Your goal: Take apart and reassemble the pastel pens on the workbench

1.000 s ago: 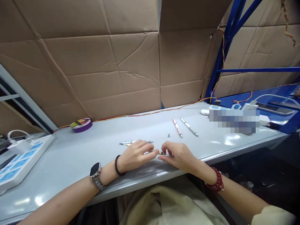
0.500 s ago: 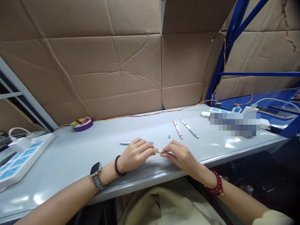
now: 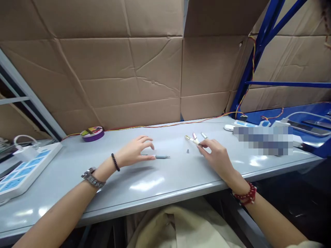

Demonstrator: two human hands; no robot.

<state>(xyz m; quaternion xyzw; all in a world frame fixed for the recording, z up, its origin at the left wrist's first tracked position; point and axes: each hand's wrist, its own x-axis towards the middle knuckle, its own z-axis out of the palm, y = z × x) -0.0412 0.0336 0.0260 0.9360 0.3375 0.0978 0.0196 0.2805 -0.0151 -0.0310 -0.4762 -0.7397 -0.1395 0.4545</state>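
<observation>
My right hand [image 3: 213, 153] pinches the end of a white pen with gold-coloured parts [image 3: 190, 139], beside a pink pen [image 3: 194, 135] and a pale green pen [image 3: 204, 135] that lie partly hidden by it and the hand. To the left, my left hand [image 3: 137, 150] hovers at a light blue pen [image 3: 161, 157] on the table, thumb and fingers apart; whether the thumb touches the pen is unclear. A small grey cone-shaped tip [image 3: 188, 151] lies on the table between my hands.
A purple tape roll [image 3: 93, 134] sits at the back left of the table [image 3: 116, 199]. Power strips stand at the left [image 3: 28, 168] and back right [image 3: 245, 123]. A cardboard wall [image 3: 116, 75] rises behind, with a red and yellow wire along its base.
My hands have moved apart. The right hand has carried the white pen right and back to the other pens. My left hand has let go of it and moved left, fingers spread.
</observation>
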